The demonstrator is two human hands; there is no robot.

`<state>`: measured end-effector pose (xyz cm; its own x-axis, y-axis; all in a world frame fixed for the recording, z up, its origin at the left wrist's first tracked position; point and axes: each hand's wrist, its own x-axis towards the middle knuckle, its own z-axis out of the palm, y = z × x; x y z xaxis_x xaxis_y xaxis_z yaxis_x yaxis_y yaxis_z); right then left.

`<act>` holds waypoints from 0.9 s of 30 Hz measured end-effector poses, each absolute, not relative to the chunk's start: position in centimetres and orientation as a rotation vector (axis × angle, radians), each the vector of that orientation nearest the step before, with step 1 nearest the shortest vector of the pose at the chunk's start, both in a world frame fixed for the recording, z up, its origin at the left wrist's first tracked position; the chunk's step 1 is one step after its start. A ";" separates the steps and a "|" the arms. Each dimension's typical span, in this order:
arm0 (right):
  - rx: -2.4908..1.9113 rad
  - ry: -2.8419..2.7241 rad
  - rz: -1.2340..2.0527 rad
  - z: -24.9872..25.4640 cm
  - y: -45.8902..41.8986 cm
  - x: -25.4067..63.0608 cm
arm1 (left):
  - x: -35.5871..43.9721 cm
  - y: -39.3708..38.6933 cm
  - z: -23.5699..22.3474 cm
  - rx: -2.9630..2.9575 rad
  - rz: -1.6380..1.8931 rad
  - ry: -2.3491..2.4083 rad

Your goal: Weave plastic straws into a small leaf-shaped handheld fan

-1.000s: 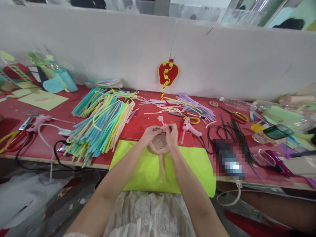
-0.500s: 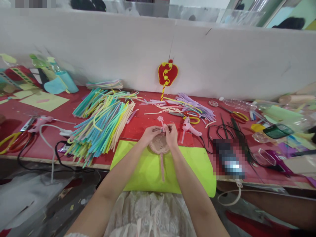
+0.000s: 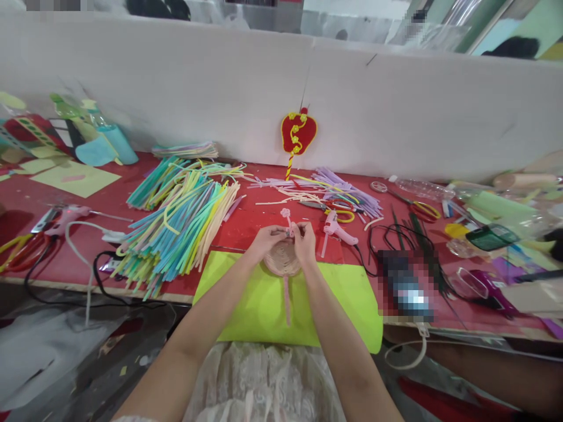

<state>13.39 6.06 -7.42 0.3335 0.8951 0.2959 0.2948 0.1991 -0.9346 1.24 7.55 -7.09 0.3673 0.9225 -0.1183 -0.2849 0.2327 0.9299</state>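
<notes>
Both hands meet over a round beige coiled fan (image 3: 282, 261) whose fuzzy pink handle (image 3: 287, 302) points toward me on a yellow-green sheet (image 3: 246, 313). A small pink pipe-cleaner flower on a stem (image 3: 285, 213) rises from between my fingers. My left hand (image 3: 271, 237) pinches at its lower part, with fingertips pressed together. My right hand (image 3: 304, 239) is closed on the same pink piece from the other side. The fingers hide much of the lower part and the fan's far edge.
Bundles of colored pipe cleaners (image 3: 180, 217) lie to the left, and purple ones (image 3: 349, 190) behind. A pink glue gun (image 3: 338, 228) sits right, near scissors (image 3: 345, 215). Another glue gun (image 3: 70, 218) is far left. A red fan (image 3: 299, 133) stands by the white partition. Cables trail right.
The view has shifted very slightly. Both hands keep their hold on the pink flower, with hardly any movement of the fingers.
</notes>
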 end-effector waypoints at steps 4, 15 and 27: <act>-1.350 -1.197 0.615 -7.4 6.0 13.3 | 1.2 7.5 -7.0 0.983 0.968 0.808; -1.354 -1.198 0.619 -7.3 6.1 13.3 | 1.3 7.5 -7.4 1.033 1.030 0.858; -1.367 -1.177 0.530 -7.0 5.6 12.7 | 1.3 7.3 -7.6 1.054 1.045 0.870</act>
<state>12.72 5.63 -7.03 0.3853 0.8622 0.3288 0.3250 0.2067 -0.9228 1.30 7.29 -7.63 0.2819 0.9567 -0.0726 -0.2445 0.1448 0.9588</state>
